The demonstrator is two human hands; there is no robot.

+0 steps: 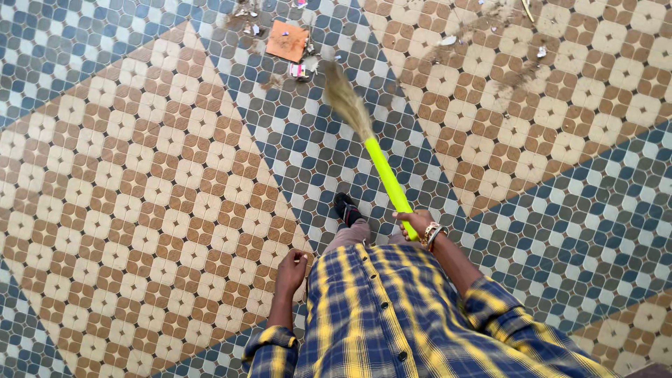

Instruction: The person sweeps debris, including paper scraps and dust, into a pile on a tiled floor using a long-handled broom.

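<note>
Neon-yellow plastic handle of a grass broom (385,175), slanting up and away from the right hand (416,222), whose fingers are wrapped tight round its lower end. Looks light, stiff shaft, soft floppy bristles; best held low on the handle, as now. Bristle tip sits well beyond the fingers, just short of an orange paper scrap (287,40) and litter on the tiled floor (140,175). Left hand (292,269) hangs loosely curled, empty, beside the checked shirt (378,315).

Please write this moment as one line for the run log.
right hand: grips broom by yellow handle | left hand: free at side | bristles near orange card and litter | floor: patterned tiles
</note>
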